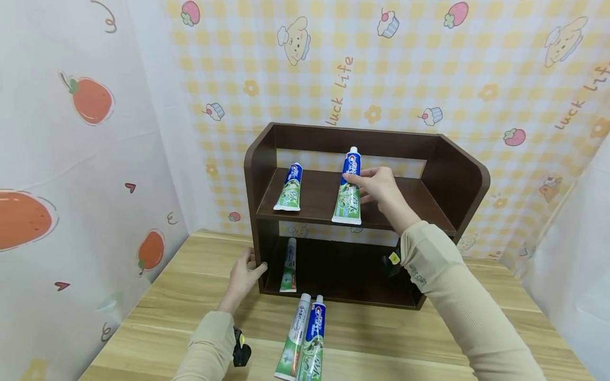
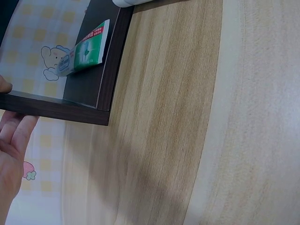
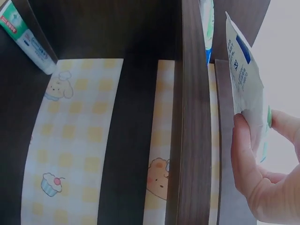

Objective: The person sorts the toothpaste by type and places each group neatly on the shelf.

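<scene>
My right hand point(image 1: 378, 188) pinches a green and blue Crest toothpaste tube point(image 1: 349, 193) by its side, cap up, over the upper shelf board; its printed back point(image 3: 243, 75) shows in the right wrist view. My left hand point(image 1: 242, 275) grips the left side panel of the dark brown shelf unit point(image 1: 261, 233), thumb on the inner side and fingers point(image 2: 21, 133) outside. A similar Crest tube point(image 1: 289, 189) lies at the left of the upper board. Below it, a grey and green toothpaste tube point(image 1: 289, 267) is in the lower compartment by the left wall.
On the wooden table point(image 1: 381, 338) before the unit lie a grey and green toothpaste tube point(image 1: 294, 336) and a blue and green Crest tube point(image 1: 313, 341), side by side. A patterned cloth wall point(image 1: 310, 90) stands behind the unit, with another cloth point(image 1: 86, 159) at the left.
</scene>
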Demonstrator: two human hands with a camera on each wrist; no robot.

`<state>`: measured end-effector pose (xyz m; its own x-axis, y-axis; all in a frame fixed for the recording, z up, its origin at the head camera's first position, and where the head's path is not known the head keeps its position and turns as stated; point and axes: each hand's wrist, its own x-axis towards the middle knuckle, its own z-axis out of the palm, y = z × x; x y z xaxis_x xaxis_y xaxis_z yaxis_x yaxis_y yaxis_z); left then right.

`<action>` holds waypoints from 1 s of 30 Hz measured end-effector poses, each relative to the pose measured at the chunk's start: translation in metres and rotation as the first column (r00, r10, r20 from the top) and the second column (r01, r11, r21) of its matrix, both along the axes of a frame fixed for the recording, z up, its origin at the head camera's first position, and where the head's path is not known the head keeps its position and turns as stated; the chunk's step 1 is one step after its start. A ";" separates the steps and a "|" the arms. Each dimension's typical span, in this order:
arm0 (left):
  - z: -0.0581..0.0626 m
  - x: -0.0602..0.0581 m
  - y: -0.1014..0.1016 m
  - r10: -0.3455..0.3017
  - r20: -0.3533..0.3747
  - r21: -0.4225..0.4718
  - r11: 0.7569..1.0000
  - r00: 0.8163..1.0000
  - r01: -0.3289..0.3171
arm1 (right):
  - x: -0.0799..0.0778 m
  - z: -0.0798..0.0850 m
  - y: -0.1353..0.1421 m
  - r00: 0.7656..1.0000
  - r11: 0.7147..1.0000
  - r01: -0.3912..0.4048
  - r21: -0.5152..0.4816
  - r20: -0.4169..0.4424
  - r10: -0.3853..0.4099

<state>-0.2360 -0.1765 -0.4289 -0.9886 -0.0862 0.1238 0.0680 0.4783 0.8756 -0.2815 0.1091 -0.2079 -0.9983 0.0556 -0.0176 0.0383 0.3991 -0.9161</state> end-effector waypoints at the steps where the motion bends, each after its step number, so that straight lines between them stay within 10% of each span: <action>1: 0.000 0.000 0.000 0.000 0.000 0.004 1.000 1.000 0.000 | -0.001 0.000 0.000 1.000 1.000 0.003 0.004 0.002 -0.003; 30: -0.002 -0.001 0.001 0.016 -0.009 0.021 1.000 1.000 -0.016 | -0.024 -0.008 0.006 1.000 0.998 0.006 0.070 0.025 -0.007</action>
